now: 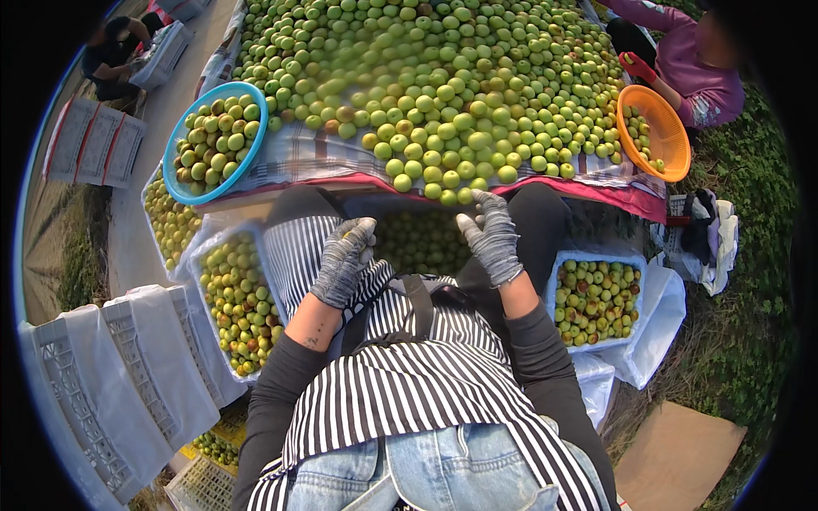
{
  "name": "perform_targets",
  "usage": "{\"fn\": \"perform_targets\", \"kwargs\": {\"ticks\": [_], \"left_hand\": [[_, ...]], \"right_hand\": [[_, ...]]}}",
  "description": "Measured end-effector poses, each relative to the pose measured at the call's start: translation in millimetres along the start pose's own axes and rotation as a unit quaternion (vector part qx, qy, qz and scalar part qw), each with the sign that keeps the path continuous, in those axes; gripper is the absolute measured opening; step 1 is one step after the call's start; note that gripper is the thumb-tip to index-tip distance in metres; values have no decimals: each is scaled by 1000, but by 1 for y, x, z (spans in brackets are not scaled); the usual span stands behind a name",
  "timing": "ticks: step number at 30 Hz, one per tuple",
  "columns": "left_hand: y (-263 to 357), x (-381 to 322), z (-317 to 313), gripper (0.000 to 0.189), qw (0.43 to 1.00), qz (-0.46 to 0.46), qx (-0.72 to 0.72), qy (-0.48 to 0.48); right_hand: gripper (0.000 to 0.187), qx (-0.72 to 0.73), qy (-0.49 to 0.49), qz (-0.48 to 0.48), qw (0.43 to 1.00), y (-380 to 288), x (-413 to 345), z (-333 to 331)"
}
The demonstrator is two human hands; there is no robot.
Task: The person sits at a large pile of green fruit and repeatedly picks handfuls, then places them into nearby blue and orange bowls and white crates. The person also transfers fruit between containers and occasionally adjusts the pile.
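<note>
My left hand [345,262], in a grey knitted glove, is held above my striped apron [409,377] with its fingers curled; a bit of yellow-green shows at the fingers, too little to tell what it is. My right hand [492,236], gloved alike, has its fingers apart at the near edge of a large heap of green, partly brown jujube-like fruit [447,128]. The heap lies on a plaid cloth [307,150] over a table. Between my knees, below the table edge, more fruit [418,243] lies in shadow.
A blue basket [263,121] of browner fruit stands left on the table, an orange basket [671,134] right, beside a co-worker [703,70] in red gloves. Lined crates of fruit flank me, left [271,287] and right [641,294]. Stacked crates [121,377] stand lower left. Another person [115,57] crouches upper left.
</note>
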State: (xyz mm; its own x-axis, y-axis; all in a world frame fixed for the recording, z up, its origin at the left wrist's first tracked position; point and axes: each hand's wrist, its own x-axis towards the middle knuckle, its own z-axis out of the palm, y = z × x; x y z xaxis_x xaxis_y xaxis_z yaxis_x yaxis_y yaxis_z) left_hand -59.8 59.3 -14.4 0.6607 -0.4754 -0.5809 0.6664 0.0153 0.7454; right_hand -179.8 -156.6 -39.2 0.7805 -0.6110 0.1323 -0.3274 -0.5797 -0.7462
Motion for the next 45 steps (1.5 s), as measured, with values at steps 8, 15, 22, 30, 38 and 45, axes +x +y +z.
{"fn": "perform_targets", "kwargs": {"ticks": [8, 15, 22, 30, 38, 45], "left_hand": [[29, 93, -10, 22, 970, 122, 205, 39], [22, 143, 10, 43, 801, 243, 526, 149], [22, 135, 39, 51, 686, 271, 656, 159], [26, 136, 43, 50, 749, 253, 606, 90], [21, 126, 33, 37, 782, 251, 564, -89], [37, 157, 47, 23, 808, 315, 497, 29]], "right_hand": [[91, -313, -149, 100, 933, 32, 100, -21], [99, -351, -180, 131, 910, 23, 92, 2], [92, -292, -87, 57, 951, 30, 72, 11], [77, -98, -73, -104, 987, 31, 54, 36], [34, 79, -112, -78, 987, 29, 58, 35], [30, 93, 8, -5, 996, 43, 83, 27]]}}
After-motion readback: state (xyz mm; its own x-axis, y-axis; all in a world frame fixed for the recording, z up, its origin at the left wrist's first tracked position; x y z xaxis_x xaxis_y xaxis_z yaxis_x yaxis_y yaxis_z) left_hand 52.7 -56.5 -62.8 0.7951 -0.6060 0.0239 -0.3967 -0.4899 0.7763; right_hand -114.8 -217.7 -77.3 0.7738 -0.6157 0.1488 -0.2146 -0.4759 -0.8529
